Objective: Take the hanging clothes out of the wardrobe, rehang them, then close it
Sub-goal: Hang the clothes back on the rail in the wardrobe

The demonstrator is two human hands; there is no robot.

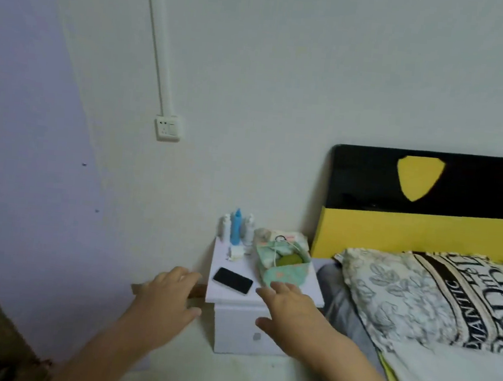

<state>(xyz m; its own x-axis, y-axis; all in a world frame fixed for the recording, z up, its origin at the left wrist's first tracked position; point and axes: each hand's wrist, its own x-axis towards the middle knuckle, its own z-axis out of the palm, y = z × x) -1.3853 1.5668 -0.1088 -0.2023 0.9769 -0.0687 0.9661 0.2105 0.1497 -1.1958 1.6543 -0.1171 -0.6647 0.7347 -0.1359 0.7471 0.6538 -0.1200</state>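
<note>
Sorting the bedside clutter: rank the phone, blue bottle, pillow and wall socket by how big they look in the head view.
1. pillow
2. phone
3. blue bottle and wall socket: they look alike, and the socket is farther away, so unranked.

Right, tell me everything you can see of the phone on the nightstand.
The phone is a dark slab with rounded corners. It lies flat, screen dark and glossy, turned at an angle on the front part of the white nightstand top. It sits left of the green fabric pouch and in front of the bottles. Neither hand touches it.
</note>
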